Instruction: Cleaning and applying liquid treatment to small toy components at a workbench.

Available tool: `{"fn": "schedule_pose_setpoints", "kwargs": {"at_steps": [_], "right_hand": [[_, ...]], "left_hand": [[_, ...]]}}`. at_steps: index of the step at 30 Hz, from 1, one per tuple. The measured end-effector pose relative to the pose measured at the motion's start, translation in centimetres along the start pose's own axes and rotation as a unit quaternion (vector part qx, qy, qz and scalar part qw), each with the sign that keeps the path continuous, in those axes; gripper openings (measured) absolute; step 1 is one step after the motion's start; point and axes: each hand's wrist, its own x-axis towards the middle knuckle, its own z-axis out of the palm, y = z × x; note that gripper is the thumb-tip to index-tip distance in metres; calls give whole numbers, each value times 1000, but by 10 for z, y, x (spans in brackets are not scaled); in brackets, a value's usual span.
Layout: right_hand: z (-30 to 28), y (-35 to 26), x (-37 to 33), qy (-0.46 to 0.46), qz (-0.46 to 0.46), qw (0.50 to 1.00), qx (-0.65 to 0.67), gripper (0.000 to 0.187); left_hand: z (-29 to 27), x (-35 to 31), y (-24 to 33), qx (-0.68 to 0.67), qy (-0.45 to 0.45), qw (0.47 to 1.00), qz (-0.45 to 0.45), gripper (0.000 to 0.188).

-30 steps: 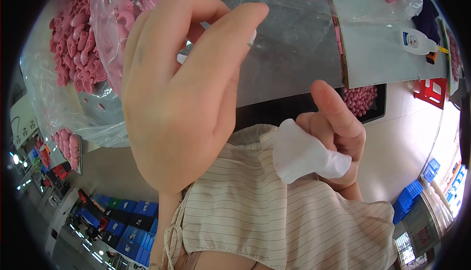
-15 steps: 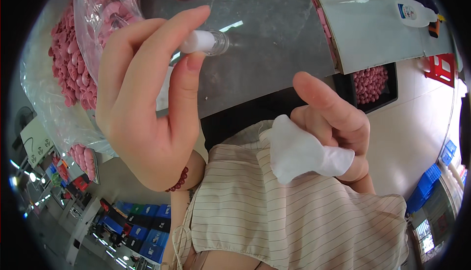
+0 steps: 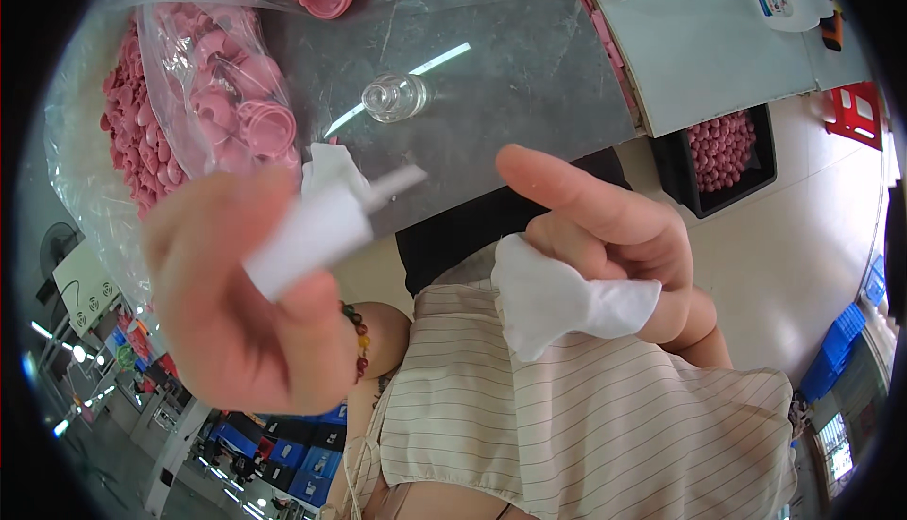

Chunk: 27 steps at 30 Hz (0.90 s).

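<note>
Head view: left hand [image 3: 236, 317] grips white cap [image 3: 310, 241], lower left; right hand [image 3: 628, 241] holds cloth [image 3: 541, 298]. Bare counter [image 3: 520, 76] separates bottle [image 3: 395, 97] from lower edge [image 3: 453, 205].

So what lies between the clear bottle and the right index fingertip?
In the head view, only bare grey tabletop shows between the clear bottle and the index fingertip of the right hand.

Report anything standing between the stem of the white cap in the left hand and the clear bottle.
Nothing visible stands between the stem and the clear bottle: bare tabletop shows there. A white scrap lies left of that gap, partly hidden by the white cap in the left hand.
</note>
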Motion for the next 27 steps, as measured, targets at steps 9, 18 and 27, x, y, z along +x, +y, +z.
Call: {"fn": "schedule_pose_setpoints", "kwargs": {"at_steps": [9, 18, 27], "right_hand": [[-1, 1, 4, -24, -6, 999, -35, 58], [5, 7, 5, 14, -10, 996, 84, 61], [-2, 11, 5, -11, 36, 974, 223, 66]], "left_hand": [[13, 2, -5, -77, -43, 996, 7, 34], [12, 3, -4, -115, -82, 990, -25, 35], [10, -3, -3, -116, -54, 991, -48, 35]]}}
